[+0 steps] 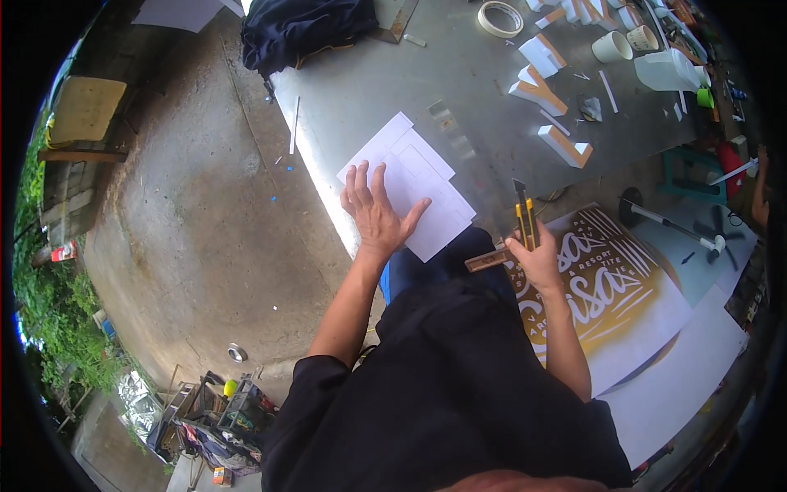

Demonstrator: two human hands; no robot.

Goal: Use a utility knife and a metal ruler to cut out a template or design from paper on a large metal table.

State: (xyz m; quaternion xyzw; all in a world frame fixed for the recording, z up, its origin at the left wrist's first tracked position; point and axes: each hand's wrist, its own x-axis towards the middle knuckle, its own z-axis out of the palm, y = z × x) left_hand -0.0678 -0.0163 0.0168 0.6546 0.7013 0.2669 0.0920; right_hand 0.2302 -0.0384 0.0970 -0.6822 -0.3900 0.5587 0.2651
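My left hand (378, 208) lies with fingers spread on a white sheet (422, 172), its outline stepped and thin lines drawn on it. The sheet sits at the near edge of the metal table (361, 78), partly over my lap. Right of it, my right hand (537, 261) is closed round a yellow and black utility knife (526, 221), blade pointing away from me. The same hand also holds a try square (487, 260) with a brown stock; its thin blade is hard to make out. Just beyond the sheet lies a flat metal strip (452, 129).
White and brown block letters (539, 90), a tape roll (500, 19), cups (612, 47) and a clear plastic container (666, 70) stand toward the far right. Dark cloth (307, 31) lies at the far left of the table. A printed sign (602, 283) and a fan (711, 240) are at right.
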